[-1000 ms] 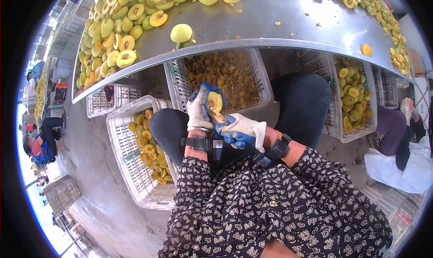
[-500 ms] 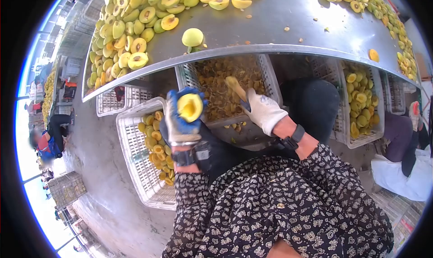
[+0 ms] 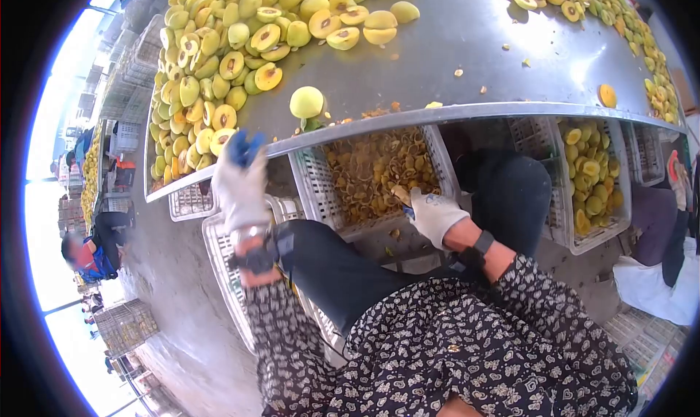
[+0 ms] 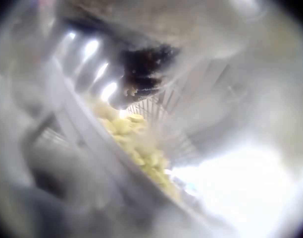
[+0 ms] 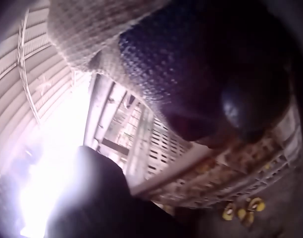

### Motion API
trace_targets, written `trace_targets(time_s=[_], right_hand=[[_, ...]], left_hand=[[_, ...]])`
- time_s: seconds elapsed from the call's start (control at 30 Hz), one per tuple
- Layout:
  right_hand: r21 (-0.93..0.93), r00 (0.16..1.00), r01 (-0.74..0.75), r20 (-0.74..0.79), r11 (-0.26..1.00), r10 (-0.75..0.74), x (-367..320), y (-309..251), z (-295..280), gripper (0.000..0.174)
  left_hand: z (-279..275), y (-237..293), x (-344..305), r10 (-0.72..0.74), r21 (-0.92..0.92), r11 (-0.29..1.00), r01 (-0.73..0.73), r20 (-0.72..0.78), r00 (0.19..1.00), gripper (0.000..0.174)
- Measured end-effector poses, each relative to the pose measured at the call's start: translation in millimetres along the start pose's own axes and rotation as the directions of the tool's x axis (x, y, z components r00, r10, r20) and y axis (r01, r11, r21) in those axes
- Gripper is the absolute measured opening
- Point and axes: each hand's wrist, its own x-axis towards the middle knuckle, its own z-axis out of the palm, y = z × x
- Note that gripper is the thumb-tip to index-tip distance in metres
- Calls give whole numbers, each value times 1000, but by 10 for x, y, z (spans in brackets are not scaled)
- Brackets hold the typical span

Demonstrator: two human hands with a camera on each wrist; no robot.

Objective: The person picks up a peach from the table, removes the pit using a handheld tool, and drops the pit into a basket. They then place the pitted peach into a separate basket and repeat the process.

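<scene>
1. Fruit halves (image 3: 219, 59) lie heaped on the far left of the steel table (image 3: 467, 45), just above the raised left hand (image 3: 239, 187). The heap runs out of frame at the top.
2. That hand's palm faces away. Its blue fingertips (image 3: 244, 148) point straight up at the table edge, and nothing shows in its grasp. The left wrist view is a blur — only a dark fingertip and a yellow smear of fruit in a crate can be made out.
3. Curled round a tool (image 3: 399, 194) with a pale wooden handle is the right hand (image 3: 435, 214). The working end is hidden behind the glove. The right wrist view is mostly dark glove, with a crate wall below it.
4. The tool hangs over the near rim of the middle crate (image 3: 310, 187), which is full of brownish pits and stands under the table edge.
5. One whole fruit (image 3: 306, 102) sits at the table's near edge, apart from the heap. A second crate (image 3: 565, 224) on the right holds yellow halves; a third crate (image 3: 221, 267) is partly covered by the left arm.
6. The floor (image 3: 168, 307) is bare grey concrete. Another person (image 3: 95, 251) crouches at far left, and someone's clothes are cut off at the right edge.
7. Half a second ago the left hand cupped a pitted half low beside the knee — that half is gone from it, and the hand has gone up to the table edge. The right hand has drawn back from over the pits towards the crate's near rim.
</scene>
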Motion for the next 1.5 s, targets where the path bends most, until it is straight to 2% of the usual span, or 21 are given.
trace_targets(time_s=[0.03,0.07,0.13,0.23,0.33,0.37,0.4,0.43,0.47,0.53,0.6,0.73,0.87,0.9,1.07,1.13,1.2,1.27,1.3,1.4,1.5], right_hand=[[2,996,-67,58,998,67,43,32,29,44],[10,996,-71,56,997,71,33,59,31,44],[65,996,-8,85,998,2,-9,122,31,45],[180,993,-81,97,980,64,-16,28,-50,41],[333,975,-208,148,920,166,-28,-40,-177,35],[412,961,-268,182,871,210,-17,-49,-189,32],[410,961,-264,185,873,204,-1,-32,-165,32],[441,968,-249,129,862,213,11,-4,-121,31],[470,973,-227,73,853,219,36,-41,-135,30],[577,977,-209,91,790,192,13,-164,-279,26],[627,956,198,-295,754,-6,112,11,123,26],[747,997,-75,36,660,72,-210,-642,-524,25],[642,998,53,-47,765,-30,-255,-923,-484,25],[403,944,261,-295,877,-145,-172,-863,-257,25],[698,983,137,-186,703,-7,-155,-950,-256,26],[635,984,88,-176,767,33,-116,-880,-261,29],[608,980,114,-198,786,11,-148,-898,-264,29],[580,977,144,-213,802,-22,-181,-916,-244,29],[451,970,158,-239,878,-52,-207,-925,-226,30],[318,949,200,-296,927,-104,-265,-938,-117,27],[243,966,138,-247,960,-76,-270,-939,-62,30]], left_hand=[[146,302,109,-29,150,989,17,81,996,48],[314,325,303,105,397,904,-161,161,981,53],[661,360,592,97,554,796,-244,281,955,61],[918,369,675,-59,641,735,-221,386,921,61],[866,195,726,142,577,751,-322,335,932,56],[766,174,672,50,144,985,-95,292,955,51],[653,140,580,-57,-333,929,159,295,954,47],[495,182,427,-22,-694,657,295,373,928,44],[397,210,291,101,-856,407,318,389,916,48],[312,303,-39,8,-918,-35,395,395,919,51],[305,262,-270,-16,-873,-255,416,434,901,53],[444,170,-659,-140,-869,-285,405,456,879,50],[508,41,-841,-52,-874,-220,434,455,889,48],[516,36,-865,-14,-891,-157,427,434,901,47],[527,50,-1046,-97,-896,-108,432,441,892,47],[593,24,-1124,-35,-921,312,232,233,972,45],[599,27,-1148,-19,-930,248,273,277,961,42],[635,106,-1166,-20,-844,516,149,161,987,42],[588,141,-1175,-109,-940,-4,341,339,934,44],[595,126,-1166,-89,-919,-161,360,377,922,48],[642,95,-1182,-127,-937,-96,336,347,929,47]])
